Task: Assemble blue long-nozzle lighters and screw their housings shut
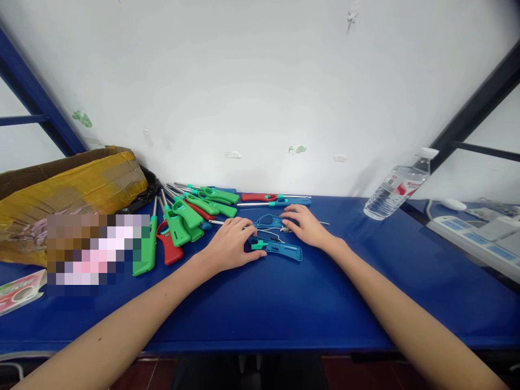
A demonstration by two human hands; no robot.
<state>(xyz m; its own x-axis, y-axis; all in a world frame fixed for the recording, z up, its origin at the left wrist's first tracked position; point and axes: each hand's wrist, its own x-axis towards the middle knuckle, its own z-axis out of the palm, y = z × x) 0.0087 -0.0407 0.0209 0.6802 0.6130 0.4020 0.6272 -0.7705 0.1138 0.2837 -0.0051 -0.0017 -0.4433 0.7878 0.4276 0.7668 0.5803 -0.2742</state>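
Observation:
Two opened pieces of a blue gas lighter lie in front of me, thin white wires and small parts between them. My left hand point(232, 242) has its thumb and fingers around the left end of the nearer casing half point(286, 249), beside the teal trigger point(258, 245). With thumb and index finger, my right hand point(306, 226) pinches the right end of the farther casing half point(268, 220). A thin metal rod point(216, 222) pokes out left of that half, partly hidden by my left hand. The undersides of my fingers are hidden.
Several green and red lighters point(189, 214) are heaped at left, with a red lighter point(258, 197) and a blue lighter point(290, 202) behind my hands. A taped carton point(73, 187) stands far left. At right are a water bottle point(396, 189) and a power strip point(479, 238).

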